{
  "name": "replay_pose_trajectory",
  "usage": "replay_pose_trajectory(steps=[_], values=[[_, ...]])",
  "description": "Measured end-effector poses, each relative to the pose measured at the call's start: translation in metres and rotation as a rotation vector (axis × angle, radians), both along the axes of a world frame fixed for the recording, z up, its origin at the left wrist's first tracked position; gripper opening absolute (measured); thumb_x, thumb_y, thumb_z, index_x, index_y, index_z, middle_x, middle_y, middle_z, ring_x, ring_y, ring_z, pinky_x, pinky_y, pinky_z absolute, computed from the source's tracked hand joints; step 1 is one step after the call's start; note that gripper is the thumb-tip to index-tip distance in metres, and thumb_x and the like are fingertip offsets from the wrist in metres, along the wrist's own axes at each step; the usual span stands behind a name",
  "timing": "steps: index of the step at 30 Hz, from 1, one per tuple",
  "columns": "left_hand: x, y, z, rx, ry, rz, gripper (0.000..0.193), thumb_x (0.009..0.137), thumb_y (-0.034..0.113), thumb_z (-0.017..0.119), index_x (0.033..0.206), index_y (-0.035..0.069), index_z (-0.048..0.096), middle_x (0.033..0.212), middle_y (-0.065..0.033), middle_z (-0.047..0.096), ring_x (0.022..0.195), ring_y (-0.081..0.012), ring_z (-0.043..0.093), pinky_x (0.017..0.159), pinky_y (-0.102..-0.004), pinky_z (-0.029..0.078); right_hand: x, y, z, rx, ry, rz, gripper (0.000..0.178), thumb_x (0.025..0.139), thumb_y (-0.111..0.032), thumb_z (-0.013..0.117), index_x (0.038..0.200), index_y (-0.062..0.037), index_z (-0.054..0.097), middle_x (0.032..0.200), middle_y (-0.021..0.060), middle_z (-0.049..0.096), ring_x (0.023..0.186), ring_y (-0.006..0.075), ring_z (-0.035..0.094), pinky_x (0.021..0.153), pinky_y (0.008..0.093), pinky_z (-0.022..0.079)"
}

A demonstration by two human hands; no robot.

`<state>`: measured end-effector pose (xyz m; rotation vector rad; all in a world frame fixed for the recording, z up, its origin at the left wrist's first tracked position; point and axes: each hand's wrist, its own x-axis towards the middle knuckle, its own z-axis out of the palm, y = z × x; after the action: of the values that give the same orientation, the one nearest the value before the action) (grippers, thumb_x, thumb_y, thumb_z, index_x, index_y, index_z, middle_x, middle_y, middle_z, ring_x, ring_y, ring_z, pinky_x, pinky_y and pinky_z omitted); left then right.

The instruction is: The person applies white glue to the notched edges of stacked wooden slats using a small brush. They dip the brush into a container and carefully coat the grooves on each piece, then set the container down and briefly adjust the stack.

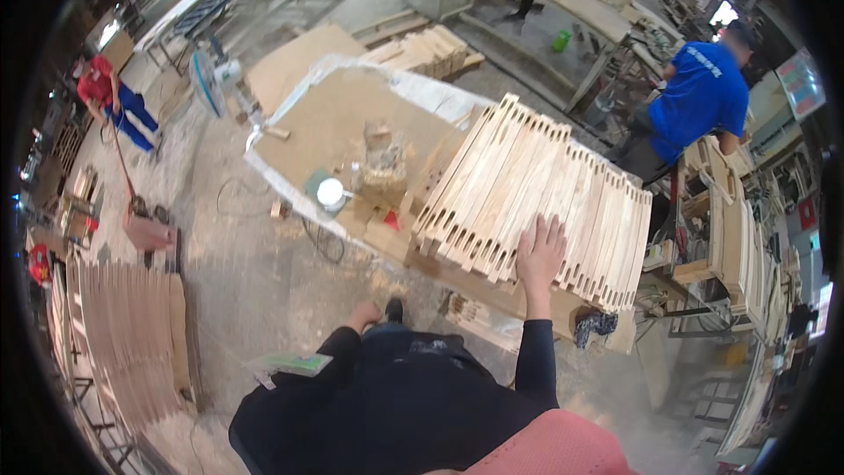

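Note:
My right hand (541, 251) lies flat with its fingers spread on a row of pale wooden slats (519, 180). The slats are packed side by side on the worktable (352, 105), with oval slots cut near their ends. My left hand (364, 315) hangs low by my body, apart from the table. Its fingers are too small and partly hidden to make out. A white round container (331, 193) and a small red piece (391, 221) sit on the table, left of the slats. A dark bundled cloth (596, 325) hangs at the near right corner.
A person in blue (703, 97) works at the right beside stacked wooden parts (747, 255). Another person in red (97, 84) holds a pallet jack (145, 224) on the left. A fan (207, 84) stands beyond the table. A stack of brownish boards (132, 334) is at the lower left.

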<state>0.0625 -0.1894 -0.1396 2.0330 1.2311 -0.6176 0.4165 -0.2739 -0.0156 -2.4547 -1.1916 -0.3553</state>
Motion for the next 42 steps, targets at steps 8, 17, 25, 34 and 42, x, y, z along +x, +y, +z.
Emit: replay_pose_trajectory(steps=[8,17,25,34,42], values=[[0.004,0.005,-0.009,-0.032,-0.002,-0.015,0.024,0.072,0.022,0.056,0.078,0.004,0.071,0.084,-0.021,0.067,0.083,-0.0357,0.066,0.077,-0.0421,0.05,-0.001,-0.005,0.007,0.006,0.045,-0.022,0.052,0.091,-0.035,0.048,0.137,-0.0113,0.045,0.147,0.018,0.032,0.137,0.0363,0.026,0.112,0.0461,0.019],[0.003,0.007,0.0,-0.079,-0.021,0.072,0.027,0.07,0.022,0.059,0.084,0.002,0.071,0.087,-0.0223,0.067,0.086,-0.0361,0.065,0.077,-0.0425,0.051,0.002,-0.003,0.007,0.05,0.039,-0.023,0.05,0.091,-0.034,0.048,0.136,-0.0124,0.046,0.147,0.0167,0.032,0.137,0.0368,0.026,0.112,0.0468,0.02],[0.008,0.008,0.003,-0.094,-0.024,0.02,0.029,0.07,0.024,0.058,0.086,0.002,0.071,0.09,-0.0225,0.066,0.089,-0.0363,0.065,0.078,-0.0424,0.051,0.001,-0.004,0.008,0.032,0.045,-0.019,0.052,0.091,-0.036,0.048,0.137,-0.0123,0.044,0.148,0.0169,0.031,0.138,0.0351,0.025,0.113,0.0449,0.018],[0.005,0.003,0.011,-0.085,-0.062,0.022,0.026,0.071,0.022,0.056,0.082,0.003,0.07,0.082,-0.0199,0.067,0.083,-0.0348,0.065,0.076,-0.0422,0.05,0.003,-0.004,0.006,0.045,0.008,-0.012,0.051,0.091,-0.035,0.049,0.136,-0.0113,0.045,0.146,0.019,0.033,0.136,0.0371,0.027,0.112,0.0467,0.02],[0.001,0.002,0.017,-0.044,-0.073,0.053,0.027,0.071,0.02,0.057,0.085,0.001,0.07,0.091,-0.0234,0.066,0.09,-0.037,0.064,0.079,-0.043,0.05,0.002,-0.005,0.006,0.034,0.001,-0.015,0.051,0.091,-0.035,0.049,0.136,-0.0113,0.045,0.145,0.0195,0.034,0.136,0.0375,0.028,0.112,0.0466,0.02]])
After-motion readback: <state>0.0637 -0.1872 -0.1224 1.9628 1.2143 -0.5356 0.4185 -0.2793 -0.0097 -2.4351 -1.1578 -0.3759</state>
